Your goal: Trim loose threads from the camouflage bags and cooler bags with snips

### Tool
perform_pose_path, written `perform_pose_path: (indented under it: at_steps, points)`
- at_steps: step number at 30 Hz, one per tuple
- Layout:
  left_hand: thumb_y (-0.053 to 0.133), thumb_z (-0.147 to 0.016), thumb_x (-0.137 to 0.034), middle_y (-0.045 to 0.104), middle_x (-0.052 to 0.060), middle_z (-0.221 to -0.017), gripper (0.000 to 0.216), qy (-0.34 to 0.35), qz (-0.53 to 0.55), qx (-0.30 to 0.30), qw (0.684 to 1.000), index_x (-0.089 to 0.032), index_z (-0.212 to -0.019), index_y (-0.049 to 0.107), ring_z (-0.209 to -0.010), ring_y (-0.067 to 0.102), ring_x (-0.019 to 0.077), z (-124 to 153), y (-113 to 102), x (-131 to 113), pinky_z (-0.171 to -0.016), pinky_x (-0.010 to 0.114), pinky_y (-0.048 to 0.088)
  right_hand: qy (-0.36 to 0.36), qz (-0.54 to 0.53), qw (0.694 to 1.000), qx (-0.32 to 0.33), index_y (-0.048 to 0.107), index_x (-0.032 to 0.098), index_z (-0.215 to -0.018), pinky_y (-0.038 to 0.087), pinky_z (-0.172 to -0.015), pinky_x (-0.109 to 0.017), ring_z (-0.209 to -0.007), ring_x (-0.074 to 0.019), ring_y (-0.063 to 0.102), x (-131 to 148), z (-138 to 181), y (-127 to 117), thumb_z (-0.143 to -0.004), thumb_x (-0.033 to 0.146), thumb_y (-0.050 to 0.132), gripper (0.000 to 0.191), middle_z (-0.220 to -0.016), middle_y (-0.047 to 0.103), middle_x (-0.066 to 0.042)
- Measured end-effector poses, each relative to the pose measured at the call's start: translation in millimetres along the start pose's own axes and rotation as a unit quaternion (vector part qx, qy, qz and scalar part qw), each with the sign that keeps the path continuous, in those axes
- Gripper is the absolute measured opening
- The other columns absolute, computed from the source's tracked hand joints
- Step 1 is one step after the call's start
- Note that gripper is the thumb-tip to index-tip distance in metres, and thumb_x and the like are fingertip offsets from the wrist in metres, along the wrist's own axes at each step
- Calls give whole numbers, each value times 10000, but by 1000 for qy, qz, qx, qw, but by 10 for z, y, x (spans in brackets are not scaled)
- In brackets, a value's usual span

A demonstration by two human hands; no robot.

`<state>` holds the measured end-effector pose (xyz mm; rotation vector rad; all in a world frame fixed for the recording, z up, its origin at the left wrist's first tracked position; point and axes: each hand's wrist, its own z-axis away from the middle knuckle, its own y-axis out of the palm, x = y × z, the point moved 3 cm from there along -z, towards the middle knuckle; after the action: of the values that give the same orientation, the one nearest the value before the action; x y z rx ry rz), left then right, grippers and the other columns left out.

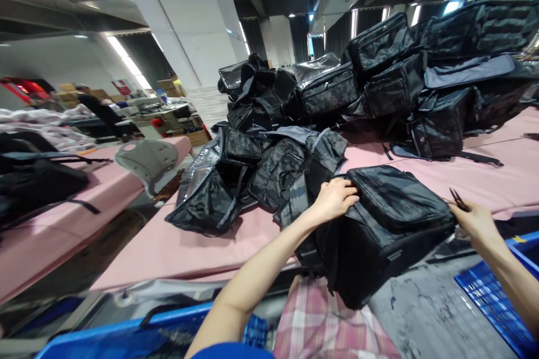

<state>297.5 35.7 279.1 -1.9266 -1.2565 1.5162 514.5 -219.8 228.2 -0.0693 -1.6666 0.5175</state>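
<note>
A black camouflage bag (400,196) leans tilted on the near edge of the pink table, partly over my lap. My left hand (334,200) is closed on the bag's upper left edge, fingers curled over the seam. By the bag's right end, my right hand (475,223) holds small dark thread snips (458,199), blades pointing up and away. The fingers of that hand touch or nearly touch the bag's corner; I cannot tell which. The bag's underside and far side are hidden.
Several similar bags (282,174) lie left of mine on the pink table (185,258). Behind rises a big pile of bags (387,84). Blue crates (138,334) stand low at left and right. A grey chair (147,160) and another pink table (105,190) are left. Far back, a person (99,109).
</note>
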Motion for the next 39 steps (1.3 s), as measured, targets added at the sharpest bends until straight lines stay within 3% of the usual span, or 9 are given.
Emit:
perform_pose_path:
  at_steps: [4, 7, 16, 20, 23, 26, 29, 32, 39]
  points:
    - [518, -777, -239, 686, 36, -817, 203, 26, 166, 93, 981, -157, -681, 677, -936, 602, 163, -9, -26, -6, -941, 283, 399, 10, -17, 1000, -7, 681, 43, -834, 405, -683, -259, -702, -140, 558, -45, 35, -35, -659, 307, 640, 318, -750, 653, -88]
    - [453, -780, -210, 674, 38, -735, 222, -79, 229, -36, 970, -126, -712, 647, -807, 627, 151, -60, -191, 154, -828, 260, 453, 10, -38, 999, -9, 691, 66, -841, 414, -678, -247, -711, -147, 572, -61, 58, -41, -638, 274, 656, 293, -763, 659, -77]
    - [525, -777, -215, 689, 18, -846, 190, -77, 111, -119, 984, -147, -883, 668, -734, 606, 118, -39, -190, 126, -710, 209, 454, -8, -102, 994, -46, 662, 105, -753, 437, -663, -257, -720, -169, 579, 100, 87, 149, -569, 256, 678, 239, -763, 655, -62]
    - [530, -792, -227, 682, 6, -809, 157, -76, 33, -155, 984, -168, -838, 667, -723, 604, 121, 255, -489, 84, -708, 217, 447, -46, -84, 995, -26, 634, 120, -731, 411, -581, -232, -641, -133, 530, 380, 272, 344, -628, 322, 660, 228, -686, 611, -23]
    - [512, -827, -275, 669, 23, -836, 180, -80, -41, -206, 974, -170, -804, 657, -786, 596, 138, 561, -848, -89, -760, 243, 439, -154, -28, 987, 45, 592, 140, -707, 356, -470, -214, -526, -96, 442, 742, 570, 551, -725, 412, 597, 273, -612, 531, 4]
    - [504, -844, -315, 654, 35, -905, 200, -51, -91, -189, 976, -176, -849, 648, -892, 579, 157, 803, -1141, -396, -849, 270, 422, -350, -11, 927, 134, 595, 157, -785, 416, -538, -218, -612, -106, 504, 1124, 988, 814, -798, 383, 555, 230, -753, 572, -26]
    - [474, -862, -352, 640, 41, -1046, 255, -67, -99, -82, 989, -188, -974, 633, -996, 566, 162, 931, -1259, -559, -921, 274, 398, -487, -23, 857, 168, 568, 167, -873, 453, -619, -230, -698, -119, 548, 1311, 1427, 1082, -837, 277, 547, 118, -827, 580, -51]
    - [442, -864, -445, 581, 87, -1201, 414, -163, -108, 12, 981, -168, -1148, 561, -1091, 541, 203, 1070, -1251, -454, -964, 315, 385, -552, -16, 813, 186, 527, 160, -927, 460, -619, -224, -730, -125, 564, 1322, 1833, 1335, -855, 226, 527, 97, -859, 567, -72]
    - [562, -736, -531, 448, 180, -1285, 751, -338, -225, 28, 913, -145, -1344, 351, -1180, 452, 339, 1585, -1221, -227, -947, 461, 383, -647, -3, 735, 204, 531, 132, -906, 435, -568, -219, -654, -119, 574, 1326, 2582, 1652, -875, 281, 498, 155, -831, 569, -72]
